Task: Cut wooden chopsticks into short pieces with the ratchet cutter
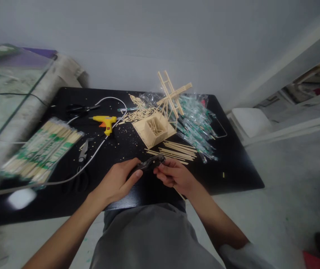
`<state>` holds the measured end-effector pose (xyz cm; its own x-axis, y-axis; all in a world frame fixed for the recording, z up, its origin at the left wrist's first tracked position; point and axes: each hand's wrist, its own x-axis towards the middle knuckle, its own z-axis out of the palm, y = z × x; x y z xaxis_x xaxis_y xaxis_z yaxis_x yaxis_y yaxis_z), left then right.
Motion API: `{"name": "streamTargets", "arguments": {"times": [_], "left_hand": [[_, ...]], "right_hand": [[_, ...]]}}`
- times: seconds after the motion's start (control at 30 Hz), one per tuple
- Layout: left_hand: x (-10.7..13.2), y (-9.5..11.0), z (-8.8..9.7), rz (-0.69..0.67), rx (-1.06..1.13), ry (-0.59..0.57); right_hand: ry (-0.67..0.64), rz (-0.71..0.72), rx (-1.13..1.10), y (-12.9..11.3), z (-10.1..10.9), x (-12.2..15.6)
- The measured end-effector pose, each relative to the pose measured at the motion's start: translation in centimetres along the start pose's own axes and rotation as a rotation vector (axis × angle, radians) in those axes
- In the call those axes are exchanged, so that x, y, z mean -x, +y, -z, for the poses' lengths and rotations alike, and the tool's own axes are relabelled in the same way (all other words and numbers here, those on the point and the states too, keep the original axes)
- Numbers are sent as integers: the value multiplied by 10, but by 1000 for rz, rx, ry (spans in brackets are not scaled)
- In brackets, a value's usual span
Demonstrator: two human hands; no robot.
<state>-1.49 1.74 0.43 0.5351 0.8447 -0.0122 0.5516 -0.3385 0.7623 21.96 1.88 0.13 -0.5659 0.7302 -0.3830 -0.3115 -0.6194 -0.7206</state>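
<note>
My left hand (119,179) is closed round a dark cutting tool (150,163), held just above the near edge of the black table (233,168). My right hand (174,175) pinches the tool's other end and also holds a thin wooden stick (180,194) that pokes down past the wrist. Just beyond the hands lie loose wooden sticks (174,151) and a small stick-built box (153,129) with a windmill-like frame (171,95) standing behind it.
A yellow glue gun (105,122) with a white cable (92,157), scissors (80,109), pliers (83,149), a wrapped chopstick bundle (43,149) and empty green wrappers (197,125) lie on the table. A white wall stands behind; the floor shows at right.
</note>
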Motion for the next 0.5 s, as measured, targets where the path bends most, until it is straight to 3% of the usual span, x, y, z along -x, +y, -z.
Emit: {"name": "streamTargets", "arguments": {"times": [0.5], "left_hand": [[2, 2, -1, 80, -28, -19]], "right_hand": [[6, 0, -61, 2, 0, 0]]}}
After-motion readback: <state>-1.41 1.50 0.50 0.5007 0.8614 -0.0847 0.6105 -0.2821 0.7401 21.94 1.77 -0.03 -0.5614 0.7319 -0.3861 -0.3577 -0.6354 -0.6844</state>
